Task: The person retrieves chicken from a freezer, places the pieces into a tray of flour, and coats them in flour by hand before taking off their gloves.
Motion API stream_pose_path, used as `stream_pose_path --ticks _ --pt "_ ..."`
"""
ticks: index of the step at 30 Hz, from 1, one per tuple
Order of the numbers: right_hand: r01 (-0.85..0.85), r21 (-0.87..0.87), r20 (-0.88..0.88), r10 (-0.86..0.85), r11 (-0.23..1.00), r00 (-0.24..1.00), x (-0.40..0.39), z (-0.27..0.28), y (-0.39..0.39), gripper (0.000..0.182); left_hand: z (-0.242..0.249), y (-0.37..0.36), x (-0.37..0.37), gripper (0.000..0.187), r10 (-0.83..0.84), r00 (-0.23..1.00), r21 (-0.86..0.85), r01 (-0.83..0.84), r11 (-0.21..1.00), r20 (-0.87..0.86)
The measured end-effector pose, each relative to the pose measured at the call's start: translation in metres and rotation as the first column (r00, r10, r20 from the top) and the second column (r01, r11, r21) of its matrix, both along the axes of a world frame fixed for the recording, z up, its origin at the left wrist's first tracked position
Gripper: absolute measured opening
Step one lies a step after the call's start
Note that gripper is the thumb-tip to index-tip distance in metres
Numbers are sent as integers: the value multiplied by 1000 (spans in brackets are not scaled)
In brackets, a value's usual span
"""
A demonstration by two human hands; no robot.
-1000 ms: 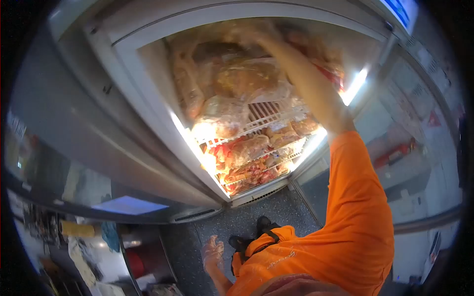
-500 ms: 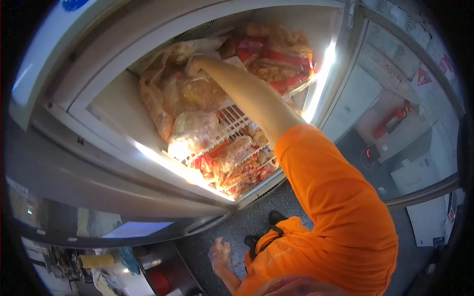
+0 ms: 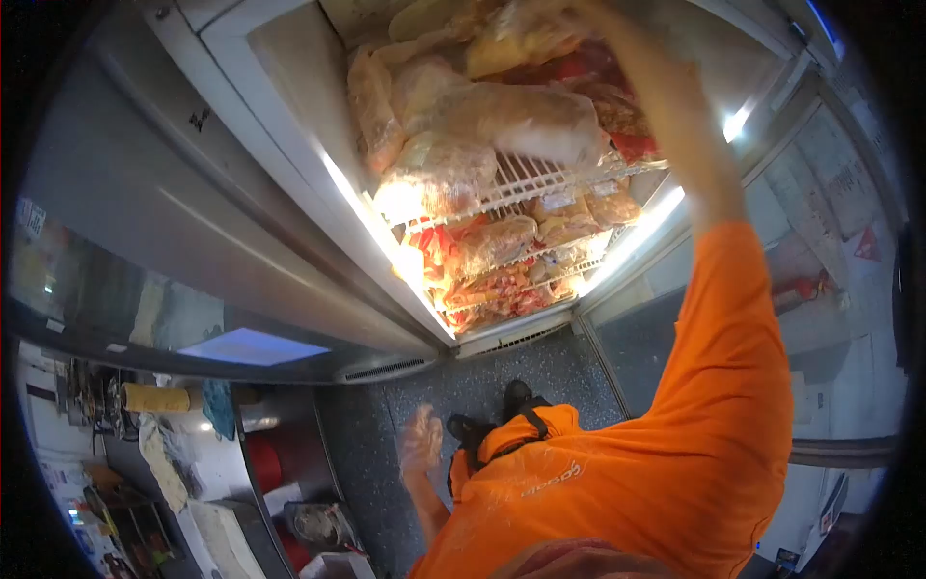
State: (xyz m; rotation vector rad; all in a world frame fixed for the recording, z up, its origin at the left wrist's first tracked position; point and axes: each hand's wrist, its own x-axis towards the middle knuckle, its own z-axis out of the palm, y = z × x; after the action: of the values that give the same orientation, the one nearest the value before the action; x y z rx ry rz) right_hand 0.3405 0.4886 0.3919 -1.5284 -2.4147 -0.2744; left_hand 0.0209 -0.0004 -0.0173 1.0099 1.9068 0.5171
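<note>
My right hand [image 3: 564, 13], smeared by motion at the top edge of the view, is closed on a clear plastic bag [image 3: 521, 43] with yellowish contents inside the lit cold cabinet. Below that bag lies a blurred, pale plastic-wrapped pack [image 3: 526, 121], and a frosty clear bag [image 3: 439, 174] rests at the front of the wire shelf [image 3: 535, 174]. Red-marked packs [image 3: 632, 121] sit to the right. My left hand [image 3: 421, 439], in a clear glove, hangs low beside my body with fingers loosely apart, away from the cabinet.
Lower wire shelves hold several bagged packs [image 3: 497, 246]. A glass door [image 3: 820, 289] stands at the right, with a steel panel [image 3: 193, 241] at left. A counter with a yellow roll [image 3: 156, 397] is at lower left. Speckled floor [image 3: 376, 425] lies below.
My right hand has moved right across the upper shelf with the yellowish bag. The view has shifted, showing more of the lower shelves. My left hand still hangs low.
</note>
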Motion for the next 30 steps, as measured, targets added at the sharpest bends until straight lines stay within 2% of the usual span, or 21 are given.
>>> stream_pose_path --ticks 1,2,3,4,6,8,10,12,14,16,18,20,24,25,26,27,29,30 --pt "-1 -18 -26 1 1000 1000 12 3 -6 55 -5 12 1 39 31 999 -8 -31 999 23" --pt "-3 -29 -43 2 1000 999 24 3 -10 56 16 32 10 38 -3 999 72 6 997 -43" --pt "-7 -36 -60 4 999 998 35 7 -16 56 47 54 22 38 -29 993 147 46 988 -117" --pt "-7 -46 -70 4 999 998 45 6 -22 57 84 70 40 38 -90 953 279 173 945 -288" --pt "-13 -73 -96 6 997 995 64 2 -34 59 124 101 57 37 -191 951 488 291 823 -244" --pt "-23 -86 -121 12 996 993 76 -4 -45 61 154 130 71 35 -310 837 497 524 691 -451" --pt "-40 -84 -149 27 996 988 81 -11 -57 62 171 143 84 31 -352 802 479 579 660 -483" --pt "-77 -66 -179 64 995 982 79 -17 -71 64 179 146 97 27 -333 881 460 462 759 -335" --pt "-138 -29 -213 129 990 969 69 -21 -87 66 163 135 102 27 -380 865 448 497 743 -327" --pt "-315 25 -296 308 949 904 43 -23 -115 68 145 134 109 30 -326 902 364 415 834 -282" --pt "-535 30 -369 507 844 779 -3 -34 -143 70 133 119 104 31 -365 898 399 437 806 -247" --pt "-673 -34 -388 611 739 690 -52 -47 -168 71 124 100 101 30 -390 898 430 440 788 -203" --pt "-467 -402 -234 405 788 884 -101 -35 -192 72 103 73 89 30 -349 921 416 390 822 -173" --pt "-484 -484 -287 390 729 875 -103 -32 -176 70 99 68 85 30 -320 929 422 370 828 -187" --pt "-530 -516 -415 345 673 842 -105 -39 -162 68 95 60 81 30 -293 935 422 352 836 -198" --pt "-579 -536 -533 285 615 797 -106 -45 -147 67 96 54 78 30 -252 965 420 257 870 -68" --pt "-712 -420 -831 77 563 550 -105 -75 -115 62 101 46 71 31 -158 970 387 75 919 186" --pt "-654 -482 -723 157 584 673 -102 -72 -99 60 91 43 63 33 -185 969 408 105 907 162"
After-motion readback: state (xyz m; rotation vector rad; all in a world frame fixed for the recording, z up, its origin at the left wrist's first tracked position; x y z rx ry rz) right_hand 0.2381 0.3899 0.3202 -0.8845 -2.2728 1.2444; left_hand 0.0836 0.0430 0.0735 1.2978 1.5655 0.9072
